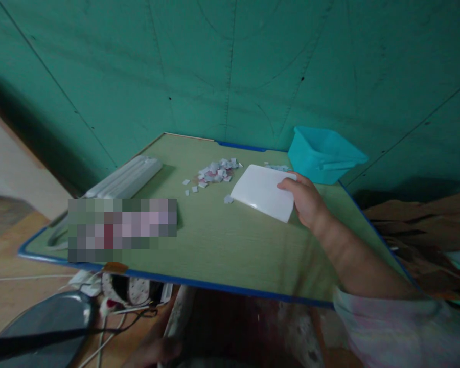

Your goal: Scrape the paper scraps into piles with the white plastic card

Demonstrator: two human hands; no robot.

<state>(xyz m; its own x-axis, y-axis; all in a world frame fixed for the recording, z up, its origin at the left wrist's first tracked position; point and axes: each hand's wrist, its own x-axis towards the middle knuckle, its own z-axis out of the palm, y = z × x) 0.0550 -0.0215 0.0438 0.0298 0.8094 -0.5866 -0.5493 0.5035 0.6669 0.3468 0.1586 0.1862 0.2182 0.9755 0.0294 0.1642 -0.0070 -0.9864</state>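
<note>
My right hand (302,197) is closed on the right edge of a white glossy sheet (262,191), thumb on top. The sheet is tilted just over the green tabletop (214,245); whether it touches the surface I cannot tell. Left of it lies a loose pile of small pale square pieces (216,171), with a few strays around. One small piece (228,199) sits beside the sheet's left corner. Low in the view, below the table's front edge, is my left hand (157,350), dark and blurred, its fingers unclear.
A turquoise plastic bin (322,158) stands at the back right corner, with more small pieces (278,167) beside it. Long wrapped white packages (124,179) lie at the left, near a pixelated area. A grey round stool (46,322) and cables are below left.
</note>
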